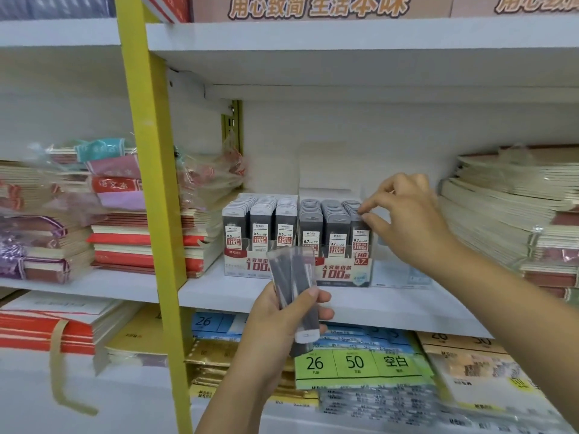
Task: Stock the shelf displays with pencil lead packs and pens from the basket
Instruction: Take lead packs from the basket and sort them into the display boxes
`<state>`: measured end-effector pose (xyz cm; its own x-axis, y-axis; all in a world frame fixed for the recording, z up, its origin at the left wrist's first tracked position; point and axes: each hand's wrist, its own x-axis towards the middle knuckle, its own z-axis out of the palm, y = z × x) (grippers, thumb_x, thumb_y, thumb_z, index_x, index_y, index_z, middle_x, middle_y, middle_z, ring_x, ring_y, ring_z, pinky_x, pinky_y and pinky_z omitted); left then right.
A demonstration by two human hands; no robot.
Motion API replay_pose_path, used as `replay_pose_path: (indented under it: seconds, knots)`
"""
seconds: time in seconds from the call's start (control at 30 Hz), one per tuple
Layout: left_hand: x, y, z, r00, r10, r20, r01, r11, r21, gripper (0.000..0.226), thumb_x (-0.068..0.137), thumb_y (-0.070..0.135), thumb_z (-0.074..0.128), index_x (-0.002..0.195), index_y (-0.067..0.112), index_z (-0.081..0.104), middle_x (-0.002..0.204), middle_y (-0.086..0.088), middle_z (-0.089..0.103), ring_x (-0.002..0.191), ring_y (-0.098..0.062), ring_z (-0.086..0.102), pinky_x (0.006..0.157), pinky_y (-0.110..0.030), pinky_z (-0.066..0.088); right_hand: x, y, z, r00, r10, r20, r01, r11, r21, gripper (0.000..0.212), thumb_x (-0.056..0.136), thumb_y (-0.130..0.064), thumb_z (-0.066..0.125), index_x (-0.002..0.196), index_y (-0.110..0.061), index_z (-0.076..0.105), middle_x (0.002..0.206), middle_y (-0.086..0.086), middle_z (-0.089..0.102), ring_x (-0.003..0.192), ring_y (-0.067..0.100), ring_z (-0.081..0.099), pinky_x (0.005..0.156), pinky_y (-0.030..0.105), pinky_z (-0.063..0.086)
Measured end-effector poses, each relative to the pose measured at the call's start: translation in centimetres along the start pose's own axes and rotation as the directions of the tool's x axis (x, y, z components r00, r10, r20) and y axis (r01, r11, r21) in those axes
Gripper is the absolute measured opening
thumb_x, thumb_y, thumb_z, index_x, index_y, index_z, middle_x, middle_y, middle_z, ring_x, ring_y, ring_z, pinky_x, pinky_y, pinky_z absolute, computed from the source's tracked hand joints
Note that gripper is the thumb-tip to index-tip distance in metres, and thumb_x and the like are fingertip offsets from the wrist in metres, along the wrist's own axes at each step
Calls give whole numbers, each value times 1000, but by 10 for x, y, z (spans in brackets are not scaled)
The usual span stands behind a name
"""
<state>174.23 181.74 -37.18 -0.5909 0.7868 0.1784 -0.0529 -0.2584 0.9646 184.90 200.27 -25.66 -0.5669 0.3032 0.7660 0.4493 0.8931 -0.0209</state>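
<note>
Two display boxes of dark pencil lead packs stand side by side on the middle shelf: the 0.5 box (247, 267) on the left and the 0.7 box (341, 274) on the right. My left hand (282, 321) grips a small bunch of dark lead packs (297, 286) upright in front of the boxes. My right hand (404, 220) reaches to the right row of the 0.7 box and pinches the top of a pack (360, 227) there between thumb and forefinger. No basket and no pens are in view.
A yellow upright post (150, 189) divides the shelving. Stacks of notebooks (141, 239) lie left of the boxes and more (507, 214) on the right. The white shelf edge (360, 311) runs below the boxes, with packaged paper goods (360, 361) underneath.
</note>
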Motion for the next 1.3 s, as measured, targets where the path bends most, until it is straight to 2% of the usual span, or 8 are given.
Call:
replay_pose_path:
  seconds: [0.1,0.2,0.43,0.53,0.7,0.93,1.07,1.3]
  knots:
    - [-2,2,2,1000,22,20,-22,1000,6,17,95,34,66,109,26,67,94,-2,79,74,-11,72,62,-26,56,-26,-20,0,996,58,-74,-37,965,261,19,90,-33,60,105,-27,71,92,-16,48,93,4,39,79,13,28]
    - [-6,2,3,994,59,92,-61,998,23,14,95,33,66,109,30,67,98,-4,78,76,-14,72,66,-27,57,-61,-49,8,962,81,262,-251,645,722,18,89,-38,64,103,-48,64,89,-18,63,81,-1,56,70,10,44]
    - [-22,2,0,989,-49,141,35,995,97,50,85,68,57,112,27,68,95,3,77,71,-7,67,63,-20,52,-80,-49,9,907,38,419,-418,173,892,25,93,-12,62,92,-36,69,78,3,71,58,14,61,54,22,49]
    - [-27,3,-3,986,-88,142,79,995,67,34,93,51,62,113,25,66,95,2,76,69,-8,62,62,-23,49,-82,-40,6,904,73,422,-428,158,890,6,86,-32,71,85,-27,66,86,8,72,71,20,63,65,25,51]
    - [-29,3,-5,997,-75,6,75,997,-15,32,84,23,80,111,24,62,77,0,70,62,-10,58,57,-23,50,-90,-30,-1,884,116,453,-468,231,853,21,89,-4,65,101,-20,65,99,-1,75,96,10,68,74,23,55]
    - [-27,6,1,989,81,-127,-68,992,102,31,81,36,79,104,29,60,63,0,57,55,-13,49,56,-33,45,-97,-36,-21,786,-83,613,-497,504,706,46,83,5,66,111,-32,65,97,-12,71,61,8,65,54,22,53]
    - [-25,9,4,990,95,-100,-79,985,153,17,93,37,69,105,26,61,62,0,56,58,-15,51,56,-26,50,-101,-50,-17,757,-236,609,-399,571,717,81,83,5,64,132,-56,43,91,-21,64,64,3,59,65,21,52]
    - [-21,21,-16,983,-66,-171,32,980,-196,9,95,20,49,98,18,58,61,5,55,49,-12,47,49,-27,37,-79,-73,-10,950,33,310,-294,425,856,61,88,2,65,113,-51,52,109,-5,70,85,16,72,75,40,60]
